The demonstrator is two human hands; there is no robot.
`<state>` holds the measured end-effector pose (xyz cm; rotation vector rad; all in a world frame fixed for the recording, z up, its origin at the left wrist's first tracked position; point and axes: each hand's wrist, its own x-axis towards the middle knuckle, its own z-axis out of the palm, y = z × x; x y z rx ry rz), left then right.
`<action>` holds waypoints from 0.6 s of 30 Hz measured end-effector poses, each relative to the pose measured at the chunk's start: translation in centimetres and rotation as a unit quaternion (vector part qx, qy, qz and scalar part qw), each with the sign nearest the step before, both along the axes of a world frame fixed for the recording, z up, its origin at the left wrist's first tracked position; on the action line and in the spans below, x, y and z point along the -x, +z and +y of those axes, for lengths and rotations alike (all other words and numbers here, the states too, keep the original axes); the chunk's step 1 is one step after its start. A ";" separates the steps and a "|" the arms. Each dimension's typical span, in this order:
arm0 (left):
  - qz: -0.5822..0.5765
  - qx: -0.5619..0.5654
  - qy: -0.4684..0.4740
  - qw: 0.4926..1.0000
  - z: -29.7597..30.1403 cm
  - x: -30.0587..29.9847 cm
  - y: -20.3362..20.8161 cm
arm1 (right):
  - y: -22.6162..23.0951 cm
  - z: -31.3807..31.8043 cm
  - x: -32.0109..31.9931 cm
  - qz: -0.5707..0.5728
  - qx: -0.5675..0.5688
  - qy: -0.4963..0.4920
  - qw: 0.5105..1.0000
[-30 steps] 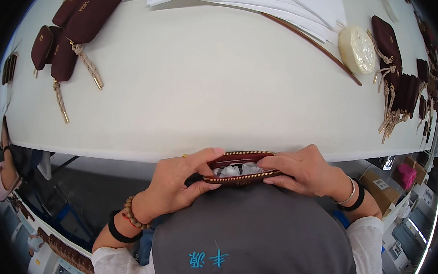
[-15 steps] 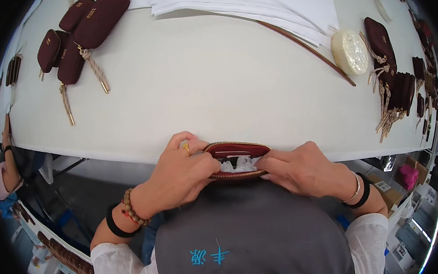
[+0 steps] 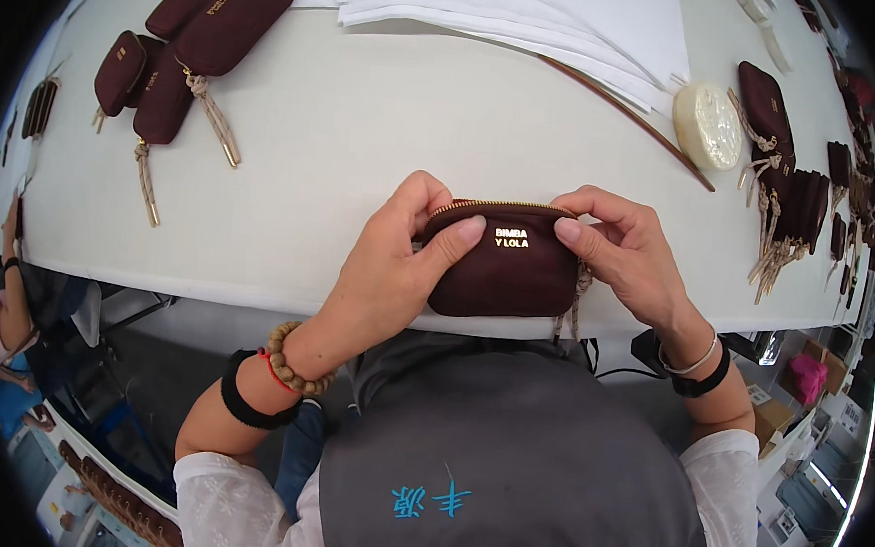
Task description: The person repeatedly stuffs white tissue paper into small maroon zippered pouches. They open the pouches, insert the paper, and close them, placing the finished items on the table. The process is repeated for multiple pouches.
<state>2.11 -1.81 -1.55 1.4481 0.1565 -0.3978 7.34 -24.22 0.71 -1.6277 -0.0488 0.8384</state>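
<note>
Between my two hands I hold a small dark burgundy zip pouch (image 3: 502, 278) over the table's front edge, its lettered face toward me. My left hand (image 3: 399, 246) pinches the upper left corner, thumb on the front and fingers behind. At the upper right corner my right hand (image 3: 625, 245) grips the same way. A gold zipper (image 3: 507, 208) runs along the top, and a sliver of reddish lining shows at its left. The beige cord pull (image 3: 582, 282) hangs at the pouch's right side. What lies inside is hidden.
Finished-looking burgundy pouches (image 3: 234, 22) with cord tassels lie at the far left; more pouches (image 3: 797, 210) stand at the right. White paper sheets (image 3: 513, 22), a thin brown stick (image 3: 627, 120) and a round cream wrapped object (image 3: 707, 127) are at the back. Another person's arm (image 3: 14, 288) shows far left.
The pouch has been raised and turned, so its front replaces the view into its mouth, where white stuffing showed. Both hands moved up and away from my body with it.
</note>
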 end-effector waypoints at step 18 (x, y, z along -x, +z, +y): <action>0.065 0.258 0.199 0.943 1.2 -0.3 0.5 | -0.3 2.0 2.1 -0.045 -0.150 -0.130 0.979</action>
